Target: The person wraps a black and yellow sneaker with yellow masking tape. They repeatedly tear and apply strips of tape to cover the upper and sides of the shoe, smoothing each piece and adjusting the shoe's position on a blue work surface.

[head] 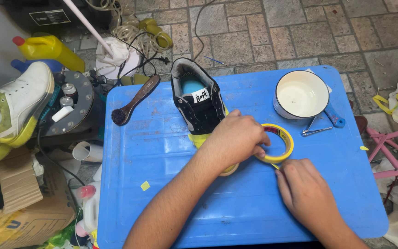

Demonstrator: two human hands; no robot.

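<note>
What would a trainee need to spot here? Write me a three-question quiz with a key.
1. True or false: the left hand grips the roll of yellow tape.
2. Which lies left of the black sneaker? A) brush B) enamel bowl C) nail clipper
3. Fill in: the right hand rests on the blue ___ table.

Key:
1. True.
2. A, the brush; the bowl and clipper lie right.
3. Plastic.
</note>
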